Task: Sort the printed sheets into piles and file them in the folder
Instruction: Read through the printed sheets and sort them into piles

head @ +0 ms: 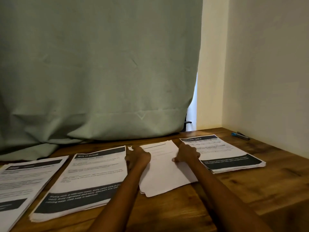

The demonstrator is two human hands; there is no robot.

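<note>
Four piles of printed sheets lie in a row on the wooden counter (pixel 234 190), and the middle pile (pixel 164 174) of mostly blank-looking white sheets serves as the landmark. Both hands work at its far end: the left hand (pixel 138 156) has its fingers curled on the pile's left edge, pinching up a sheet corner that sticks out beyond the knuckles, and the right hand (pixel 188 154) grips the pile's right edge with bent fingers, thumb lying on the paper. Just left of this pile, with its right edge hidden under the left forearm, sits the "MULTI-ROOM" pile (pixel 87 180), its near edge ragged. Further left, a third pile (pixel 21 180) runs off the frame. Just right of the middle pile lies the "DRESSING TABLE" pile (pixel 224 153), its corner passing under the right hand and wrist. Bare wood opens to the right of that pile and along the near side of the middle pile, between and beyond the forearms. Far to the right, near the cream wall (pixel 267 64), lies a blue-capped pen (pixel 240 135). Behind the middle pile a pale green curtain (pixel 100 64) hangs down and bunches onto the counter's back edge, leaving only a narrow strip of wood there. No folder shows
</note>
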